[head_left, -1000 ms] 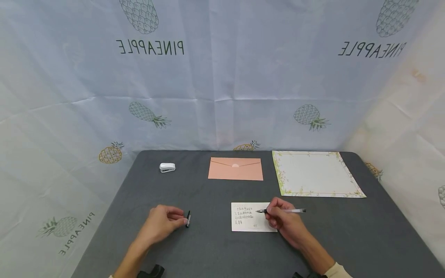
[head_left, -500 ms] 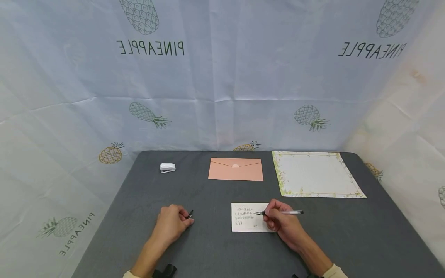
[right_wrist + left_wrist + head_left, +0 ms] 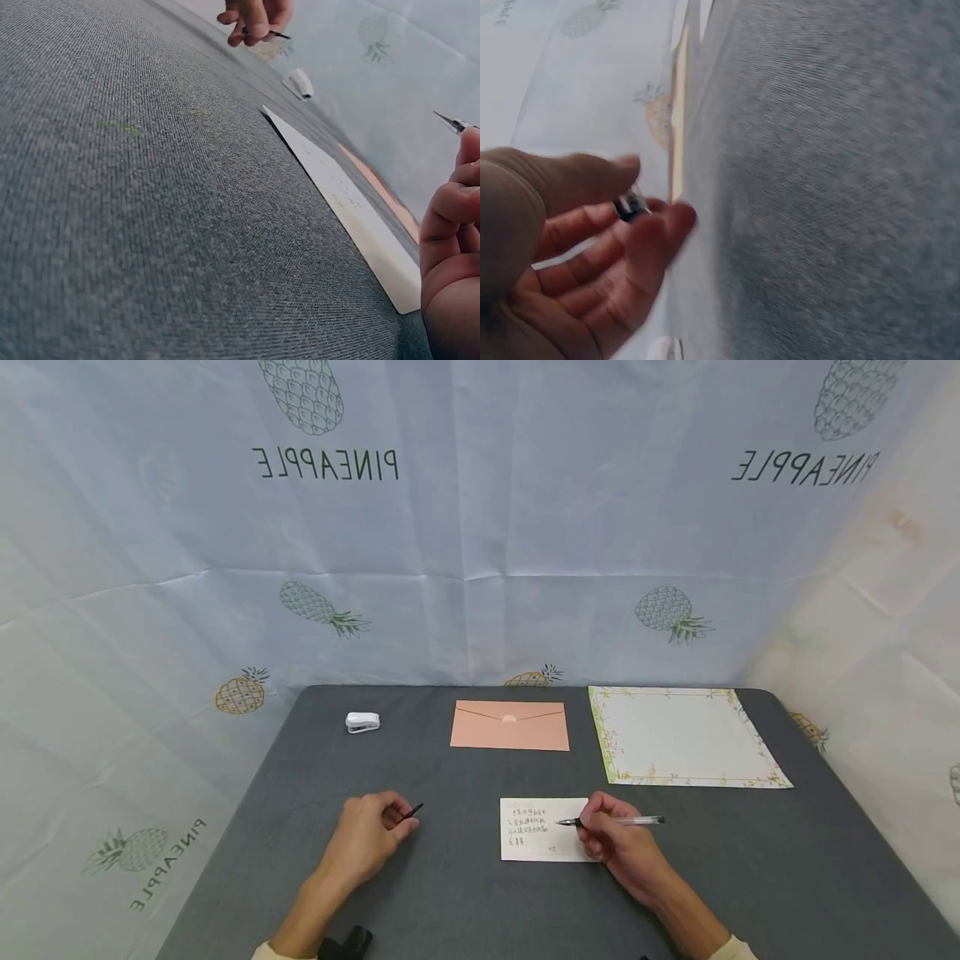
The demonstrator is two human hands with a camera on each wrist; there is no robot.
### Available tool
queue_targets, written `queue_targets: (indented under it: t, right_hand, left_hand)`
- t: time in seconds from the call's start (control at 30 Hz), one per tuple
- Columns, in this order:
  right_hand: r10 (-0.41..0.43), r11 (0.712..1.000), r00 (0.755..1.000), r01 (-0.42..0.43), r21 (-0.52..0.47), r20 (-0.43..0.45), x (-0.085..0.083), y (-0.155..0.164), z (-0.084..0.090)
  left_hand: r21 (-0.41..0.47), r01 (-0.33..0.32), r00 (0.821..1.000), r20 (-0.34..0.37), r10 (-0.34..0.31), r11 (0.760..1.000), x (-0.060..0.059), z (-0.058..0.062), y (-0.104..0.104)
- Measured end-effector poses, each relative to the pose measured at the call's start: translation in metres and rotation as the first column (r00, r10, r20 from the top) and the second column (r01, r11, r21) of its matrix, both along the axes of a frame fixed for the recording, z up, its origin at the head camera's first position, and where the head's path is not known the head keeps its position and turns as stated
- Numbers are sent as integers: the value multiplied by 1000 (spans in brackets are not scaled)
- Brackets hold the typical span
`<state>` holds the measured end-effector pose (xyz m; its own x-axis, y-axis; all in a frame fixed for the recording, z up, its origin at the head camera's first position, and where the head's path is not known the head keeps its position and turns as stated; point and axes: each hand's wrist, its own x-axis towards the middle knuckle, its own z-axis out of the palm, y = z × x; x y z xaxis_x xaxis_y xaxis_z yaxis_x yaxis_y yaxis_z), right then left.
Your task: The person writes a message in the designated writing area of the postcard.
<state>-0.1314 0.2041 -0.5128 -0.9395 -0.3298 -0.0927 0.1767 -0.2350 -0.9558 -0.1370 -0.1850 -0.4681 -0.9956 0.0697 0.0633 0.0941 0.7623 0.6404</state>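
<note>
On the near half of the grey table (image 3: 450, 893): a small white card (image 3: 536, 829) bearing several lines of handwriting, lying flat; over its right edge, the right hand (image 3: 611, 843), fingers curled round a clear-barrelled pen (image 3: 618, 821), which lies nearly level with its dark tip pointing left above the written lines; whether the tip touches the card cannot be told. Well to the left of the card, the left hand (image 3: 371, 837), fingers curled, thumb and forefinger pinching a small black pen cap (image 3: 412, 812) that juts out to the right, raised off the tabletop; the left wrist view shows the same dark cap (image 3: 630, 205) between thumb and fingertips, blurred. In the right wrist view the card (image 3: 345, 199) runs along the table as a pale strip, the pen tip (image 3: 452, 122) shows above the curled right fingers (image 3: 450, 225), and the left hand (image 3: 255, 19) appears far off with the cap. At the far edge, left to right: a small white stapler (image 3: 362, 722), a salmon-pink envelope (image 3: 510, 725) with its flap closed, and a sheet of letter paper (image 3: 686, 735) with a green floral border, all well apart from both hands. Behind, a pale backdrop cloth (image 3: 480, 527) printed with pineapples.
</note>
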Motion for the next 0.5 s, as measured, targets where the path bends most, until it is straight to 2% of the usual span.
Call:
queue_targets:
  t: [0.13, 0.27, 0.5]
  right_hand:
    - [22, 999, 1000, -22, -24, -4, 1, 1, 0]
    - [52, 996, 999, -52, -71, -8, 4, -1, 0]
    - [92, 984, 996, -92, -153, -5, 10, -10, 0]
  left_hand:
    - [92, 112, 993, -32, -110, 989, -1, 5, 4]
    - [147, 228, 973, -56, -222, 962, 1, 6, 15]
    - [202, 330, 944, -76, -321, 922, 4, 8, 41]
